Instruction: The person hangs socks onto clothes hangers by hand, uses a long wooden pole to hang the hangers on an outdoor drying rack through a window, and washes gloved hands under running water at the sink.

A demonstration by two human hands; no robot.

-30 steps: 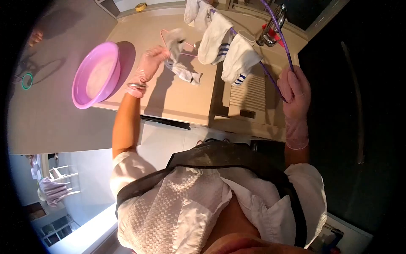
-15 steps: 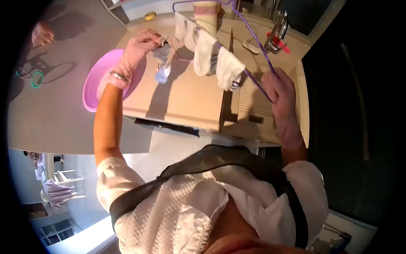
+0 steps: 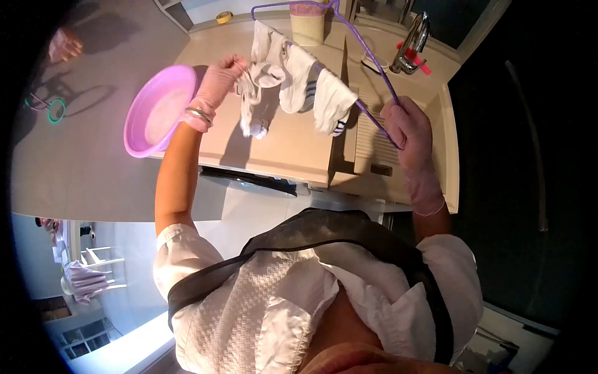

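1. The left hand is closed in a fingertip pinch on a pale sock, which dangles above the tabletop, between the basin and the hanging socks.
2. The right hand is wrapped around the lower corner of the purple hanger. Both hands wear thin, see-through gloves.
3. The hanging socks are draped over the hanger's straight bar, which slants down toward the right hand.
4. The socks should be light, soft and limp, hard to damage, and perhaps heavier and clingier if damp. The cuff looks the best place to hold one, opened between fingers and thumb.
5. The hanger looks slim and fairly stiff; gripped at one end, it may tip or twist, and the socks could slide along the bar. A firm hold at the corner suits it.
6. The hanger's top is cut off by the upper edge. The left fingertips blend into the cloth, and whether the pale sock touches its neighbours cannot be told.
7. The basin's contents are unclear, and the owner of another hand is out of view.
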